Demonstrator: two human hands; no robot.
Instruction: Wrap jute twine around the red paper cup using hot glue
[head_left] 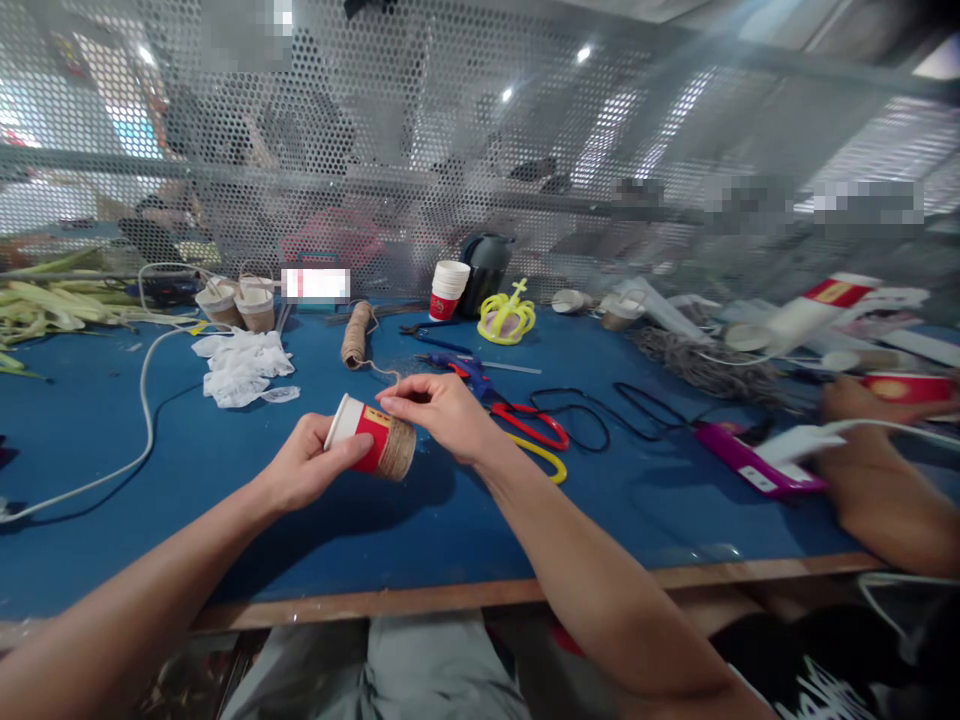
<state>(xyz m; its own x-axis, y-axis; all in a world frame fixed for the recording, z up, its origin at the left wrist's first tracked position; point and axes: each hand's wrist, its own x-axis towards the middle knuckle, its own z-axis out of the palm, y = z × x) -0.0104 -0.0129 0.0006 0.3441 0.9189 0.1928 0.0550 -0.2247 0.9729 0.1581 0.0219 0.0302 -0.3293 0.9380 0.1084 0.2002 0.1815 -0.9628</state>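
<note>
A red and white paper cup [360, 432] lies tilted in my left hand [311, 463], its rim toward the left. Brown twine [398, 450] is wound around the cup's base end. My right hand [424, 405] pinches the twine strand at the upper edge of the winding. From there the strand runs back to a twine spool [358, 335] lying on the table. Just beyond my right hand lie a blue glue gun [471, 372] and scissors with red and yellow handles [534, 428].
Stacked paper cups [448, 290], a dark kettle [486, 270] and a yellow crown-shaped piece [507, 318] stand at the back. White gloves [246, 366] lie left, beside twine-wrapped cups [255, 302]. A purple power strip [757, 465] sits right, near another person's arm [885, 490].
</note>
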